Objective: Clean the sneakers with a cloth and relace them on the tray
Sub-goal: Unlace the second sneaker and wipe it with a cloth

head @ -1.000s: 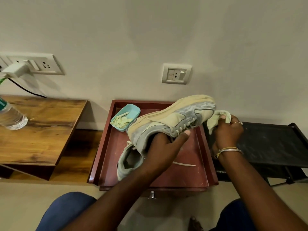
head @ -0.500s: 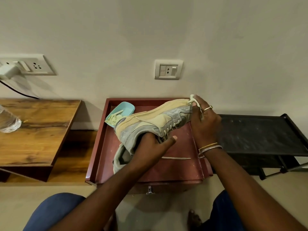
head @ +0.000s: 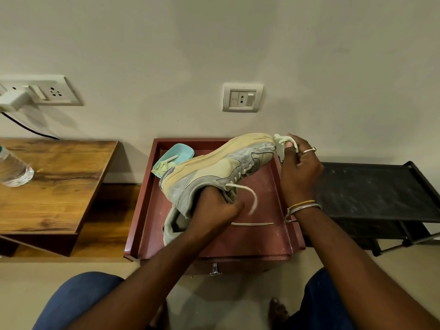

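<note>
Compared with a second ago, the right hand has come in from the side and now presses the pale-green cloth against the toe tip of the raised sneaker, and a white lace end now loops loose below the eyelets. The fingers of that hand are curled, pinching the bunched cloth between thumb and forefinger. The left hand grips the sneaker at its collar, fingers wrapped around the edge, holding it sole-up and tilted above the red tray. The second sneaker lies on the tray beneath it, partly hidden by the left forearm, and another loose lace lies flat on the tray floor near the front. A teal dish sits in the tray's far left corner.

Cleaning seems to be the step in hand, with the toe and the sole edge being wiped. The next move likely calls for drawing the cloth along the sole rim while the left hand turns the shoe to expose unwiped sides. Relacing looks barely begun, if at all.
</note>
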